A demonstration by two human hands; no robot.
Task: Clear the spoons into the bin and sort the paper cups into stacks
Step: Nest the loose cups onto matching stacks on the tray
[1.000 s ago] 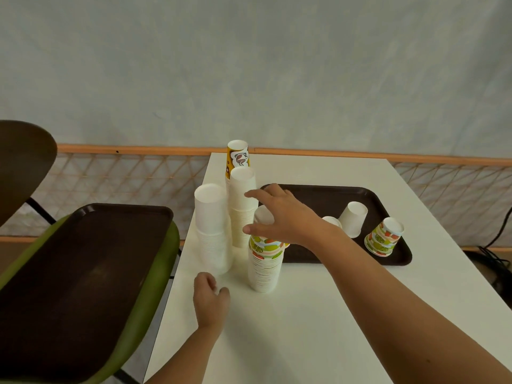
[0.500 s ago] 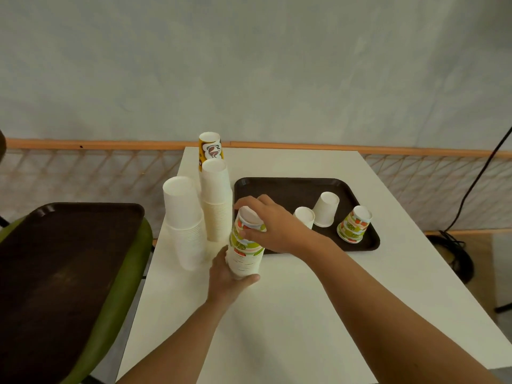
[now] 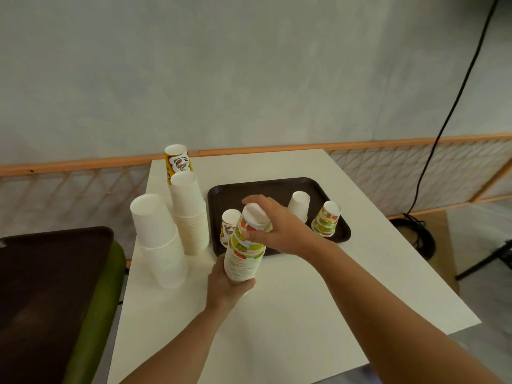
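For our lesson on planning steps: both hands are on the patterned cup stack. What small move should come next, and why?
Probably the right hand presses the top cup down to seat it: the left hand grips the patterned stack low down, and the stack leans.

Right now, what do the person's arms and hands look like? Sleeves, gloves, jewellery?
Both are bare. The left hand and right hand wear no gloves, and no rings show. The left forearm and right forearm are uncovered to the frame's edge: no sleeve, watch or wristband in view. No markings visible.
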